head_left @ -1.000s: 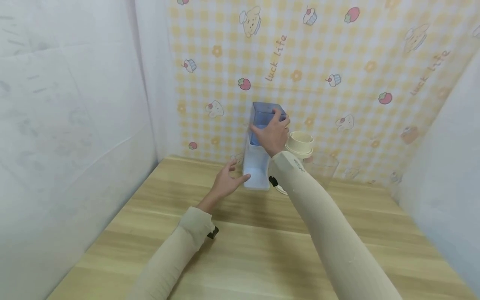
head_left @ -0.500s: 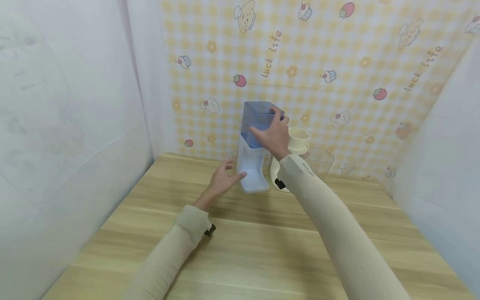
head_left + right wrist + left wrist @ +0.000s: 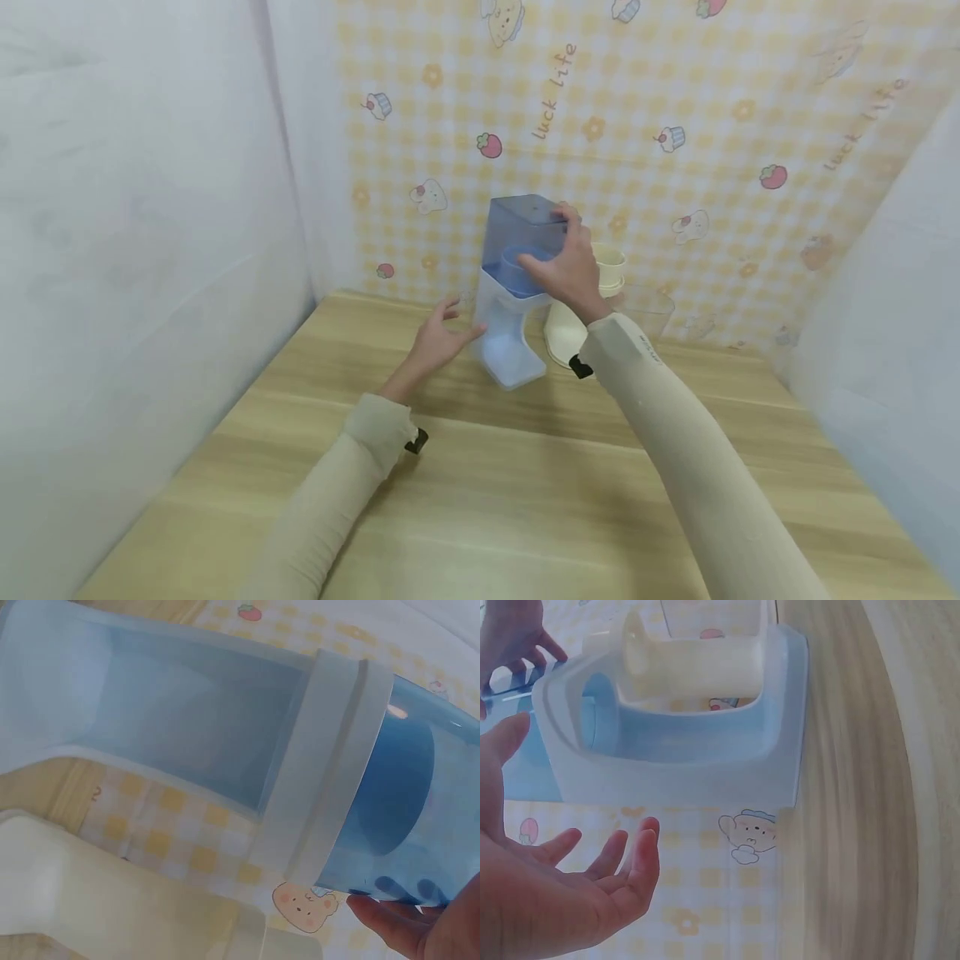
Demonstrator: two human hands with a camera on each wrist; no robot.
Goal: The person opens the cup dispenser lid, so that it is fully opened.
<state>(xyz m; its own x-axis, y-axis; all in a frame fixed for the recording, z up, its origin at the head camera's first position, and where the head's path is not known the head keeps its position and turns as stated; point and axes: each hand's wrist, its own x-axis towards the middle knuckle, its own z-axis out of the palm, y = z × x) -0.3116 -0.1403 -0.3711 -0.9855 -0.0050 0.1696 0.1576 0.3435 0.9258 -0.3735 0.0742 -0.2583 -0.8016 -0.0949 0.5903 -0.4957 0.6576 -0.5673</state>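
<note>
A gravity-style dispenser stands upright on the table near the back wall. Its white stand (image 3: pixel 512 358) bears a see-through blue tank (image 3: pixel 510 229), whose lower end sits inside the white collar (image 3: pixel 330 765). My right hand (image 3: pixel 572 271) holds the tank, thumb across its front and fingers on its right side near the top. Fingertips lie against the blue wall in the right wrist view. To the left of the stand is my left hand (image 3: pixel 437 340), fingers spread and loosely bent, holding nothing. A gap shows between that hand and the stand in the left wrist view.
Close to the right of the stand is a similar cream stand (image 3: pixel 564 333), partly hidden by my right arm. A clear container (image 3: pixel 651 304) is beside it. A checkered cloth (image 3: pixel 675 183) covers the back wall; white sheets hang on both sides of the wooden table (image 3: pixel 480 500).
The blue-and-white dispenser has turned, its base front swinging right. My right hand has shifted slightly right with the tank. The left hand stays beside the stand.
</note>
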